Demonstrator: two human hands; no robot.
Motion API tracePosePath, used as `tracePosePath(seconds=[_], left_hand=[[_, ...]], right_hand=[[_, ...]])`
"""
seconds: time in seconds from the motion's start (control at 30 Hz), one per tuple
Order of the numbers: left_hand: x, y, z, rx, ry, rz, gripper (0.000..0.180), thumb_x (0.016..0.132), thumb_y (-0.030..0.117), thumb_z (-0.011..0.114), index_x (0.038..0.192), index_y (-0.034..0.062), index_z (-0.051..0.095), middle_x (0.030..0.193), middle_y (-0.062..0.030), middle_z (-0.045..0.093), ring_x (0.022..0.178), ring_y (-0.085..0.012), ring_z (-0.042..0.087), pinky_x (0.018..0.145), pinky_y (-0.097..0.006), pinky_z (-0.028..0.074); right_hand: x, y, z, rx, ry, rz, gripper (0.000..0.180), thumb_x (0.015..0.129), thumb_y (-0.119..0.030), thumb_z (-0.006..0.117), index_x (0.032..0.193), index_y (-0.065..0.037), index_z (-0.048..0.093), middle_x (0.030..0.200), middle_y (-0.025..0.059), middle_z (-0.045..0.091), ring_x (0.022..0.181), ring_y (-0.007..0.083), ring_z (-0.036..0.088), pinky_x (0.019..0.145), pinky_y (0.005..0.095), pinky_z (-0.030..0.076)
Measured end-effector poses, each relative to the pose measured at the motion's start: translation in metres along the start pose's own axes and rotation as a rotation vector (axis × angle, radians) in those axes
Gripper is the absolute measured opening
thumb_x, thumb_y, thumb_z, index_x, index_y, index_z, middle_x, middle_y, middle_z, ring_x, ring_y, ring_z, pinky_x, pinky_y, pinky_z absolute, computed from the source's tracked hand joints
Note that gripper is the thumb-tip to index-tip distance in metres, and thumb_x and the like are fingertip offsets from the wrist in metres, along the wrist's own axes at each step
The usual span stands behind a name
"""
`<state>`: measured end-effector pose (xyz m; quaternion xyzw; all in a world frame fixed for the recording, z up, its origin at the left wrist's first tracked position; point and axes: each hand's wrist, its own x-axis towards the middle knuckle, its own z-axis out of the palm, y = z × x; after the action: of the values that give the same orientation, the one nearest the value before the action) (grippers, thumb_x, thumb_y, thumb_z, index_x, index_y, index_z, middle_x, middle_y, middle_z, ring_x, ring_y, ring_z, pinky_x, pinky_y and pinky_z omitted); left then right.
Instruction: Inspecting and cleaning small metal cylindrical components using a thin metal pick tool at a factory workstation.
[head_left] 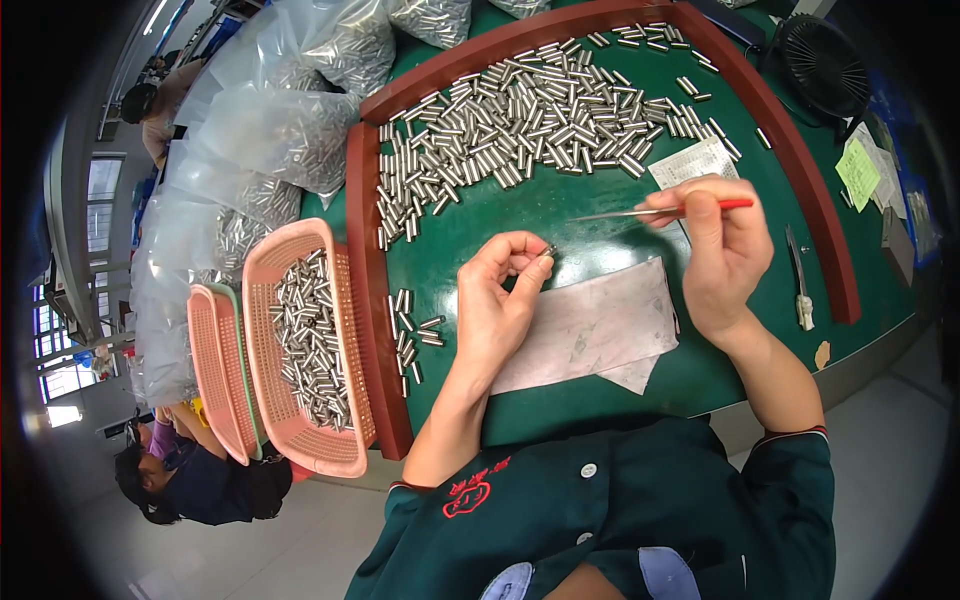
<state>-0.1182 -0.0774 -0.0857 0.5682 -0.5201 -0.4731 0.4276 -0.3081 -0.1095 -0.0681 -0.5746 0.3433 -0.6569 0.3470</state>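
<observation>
My left hand (pixel 497 305) pinches a small metal cylinder (pixel 547 251) between thumb and fingers, above a stained whitish cloth (pixel 600 320) on the green tabletop (pixel 440 260). In my right hand (pixel 724 255) is a slim pointed metal tool with a red handle (pixel 735 203). Its thin tip reaches left toward the pinched cylinder but stays apart from it; the tool's exact kind cannot be made out. A large spread of loose metal cylinders (pixel 530 110) covers the far part of the table, and a few more lie left of my left hand.
Red-brown rails (pixel 362 280) border the work area. Left of them stand a pink basket of cylinders (pixel 355 440) and bulging clear bags (pixel 270 130). A printed paper (pixel 690 165), a thin blade-like tool (pixel 800 280) and a black fan (pixel 825 65) are at right. Other people sit beyond the bags.
</observation>
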Motion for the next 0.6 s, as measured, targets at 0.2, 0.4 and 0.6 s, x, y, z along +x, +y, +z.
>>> tracePosePath(seconds=[0.2, 0.4, 0.6], left_hand=[[0.0014, -0.0006, -0.0005, -0.141, -0.026, -0.050, 0.010, 0.081, -0.001, 0.058, 0.091, -0.0026, 0.057, 0.081, -0.0036, 0.059, 0.072, -0.0090, 0.057, 0.068, -0.020, 0.046], [0.0016, -0.0009, -0.0006, -0.145, -0.026, -0.057, 0.010, 0.082, -0.001, 0.058, 0.091, -0.0027, 0.057, 0.081, -0.0040, 0.059, 0.072, -0.0092, 0.057, 0.068, -0.020, 0.047], [0.0002, -0.0018, -0.0016, -0.107, -0.028, -0.053, 0.009, 0.081, -0.001, 0.058, 0.090, -0.0030, 0.056, 0.079, -0.0036, 0.059, 0.071, -0.0088, 0.057, 0.067, -0.020, 0.046]], right_hand=[[-0.0032, -0.0011, 0.0022, 0.083, -0.023, 0.056, 0.009, 0.089, -0.005, 0.048, 0.086, 0.003, 0.051, 0.078, 0.0116, 0.061, 0.065, 0.0144, 0.061, 0.058, 0.0220, 0.051], [-0.0049, -0.0008, 0.0031, 0.060, -0.047, 0.051, 0.008, 0.089, -0.003, 0.048, 0.086, 0.003, 0.052, 0.076, 0.0113, 0.060, 0.065, 0.0145, 0.061, 0.057, 0.0219, 0.050], [0.0015, -0.0015, 0.0009, -0.020, -0.025, -0.075, 0.008, 0.089, -0.003, 0.048, 0.085, 0.004, 0.051, 0.076, 0.0117, 0.060, 0.065, 0.0139, 0.061, 0.058, 0.0217, 0.050]])
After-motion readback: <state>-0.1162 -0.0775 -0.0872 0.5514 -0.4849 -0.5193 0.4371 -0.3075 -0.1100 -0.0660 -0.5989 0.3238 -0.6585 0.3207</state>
